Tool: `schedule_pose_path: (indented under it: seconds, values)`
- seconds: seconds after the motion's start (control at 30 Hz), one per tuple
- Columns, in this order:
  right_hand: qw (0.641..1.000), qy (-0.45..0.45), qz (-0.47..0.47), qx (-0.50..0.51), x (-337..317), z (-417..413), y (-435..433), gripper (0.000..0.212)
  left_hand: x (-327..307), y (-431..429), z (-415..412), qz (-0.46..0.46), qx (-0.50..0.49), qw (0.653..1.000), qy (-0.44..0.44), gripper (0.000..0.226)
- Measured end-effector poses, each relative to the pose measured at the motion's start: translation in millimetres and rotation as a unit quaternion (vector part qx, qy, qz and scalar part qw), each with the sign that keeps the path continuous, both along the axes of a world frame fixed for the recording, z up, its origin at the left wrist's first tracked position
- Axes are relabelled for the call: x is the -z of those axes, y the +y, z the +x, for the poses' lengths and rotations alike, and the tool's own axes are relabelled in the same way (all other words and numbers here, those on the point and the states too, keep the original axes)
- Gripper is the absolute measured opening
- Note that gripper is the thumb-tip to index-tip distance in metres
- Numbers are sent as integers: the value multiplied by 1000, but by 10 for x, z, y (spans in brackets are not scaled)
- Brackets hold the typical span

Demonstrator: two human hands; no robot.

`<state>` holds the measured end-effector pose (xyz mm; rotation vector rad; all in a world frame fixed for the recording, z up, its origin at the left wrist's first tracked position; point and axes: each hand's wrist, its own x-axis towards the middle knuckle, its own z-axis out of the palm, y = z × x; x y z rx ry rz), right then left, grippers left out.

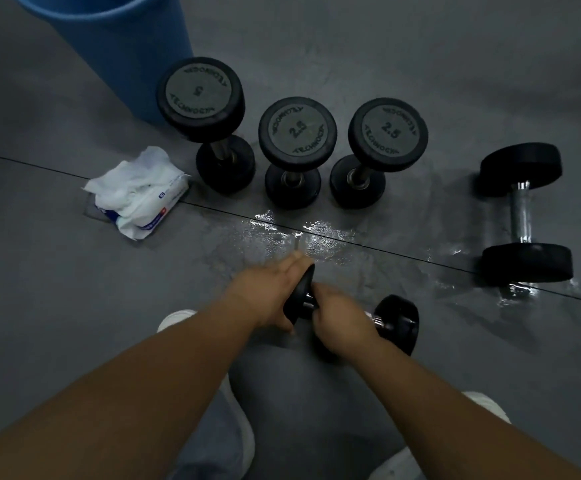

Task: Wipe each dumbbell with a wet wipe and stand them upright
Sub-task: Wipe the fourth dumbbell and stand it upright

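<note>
A small black dumbbell lies on its side on the grey floor in front of my knees. My left hand cups its left head, and my right hand is closed around its metal handle. Both hands are slightly blurred. Three black dumbbells stand upright in a row further back: one marked 5 and two marked 2.5. Another dumbbell lies on its side at the right. An open pack of wet wipes with white wipes bunched on top sits at the left.
A blue bucket stands at the back left, behind the 5 dumbbell. Wet, shiny patches spread over the floor between the upright row and my hands. My grey trouser legs and white shoes fill the bottom of the view.
</note>
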<state>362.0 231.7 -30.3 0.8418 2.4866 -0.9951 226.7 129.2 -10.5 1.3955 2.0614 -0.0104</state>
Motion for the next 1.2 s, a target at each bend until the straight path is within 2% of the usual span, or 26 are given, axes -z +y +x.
schedule_pose_path:
  seconds: [0.07,0.23,0.37,0.47,0.57,0.63,0.7,0.83,0.9,1.07,1.2]
  values:
    - [1000,4,-14,-27,-39,42,-4,34,19,-63,77,-2,-20,1000,-3,127]
    - [994,60,-32,84,-121,139,268,24,87,-64,116,6,-42,999,-23,127]
    - [995,86,-28,46,-14,79,200,21,127,109,-14,9,-53,996,-66,125]
    - [998,50,-15,29,32,-54,332,19,145,152,-89,10,-81,991,-105,127]
    - [997,-21,50,-46,66,-165,508,23,152,154,-153,19,-177,970,-165,121]
    - [996,-44,32,-71,44,-190,552,24,165,178,-205,23,-222,953,-204,117]
    - [997,-34,17,-69,-11,-162,507,20,163,219,-247,11,-223,950,-219,115]
    - [994,42,95,-46,-68,-100,478,15,165,211,-244,4,-229,945,-232,114]
    - [995,63,73,-21,-56,-139,430,17,165,215,-236,7,-233,942,-241,113]
    - [997,40,42,-56,-43,-146,351,22,164,209,-233,-6,-218,949,-227,116]
    - [999,50,-3,18,-73,-132,536,9,179,218,-250,-16,-225,948,-226,117]
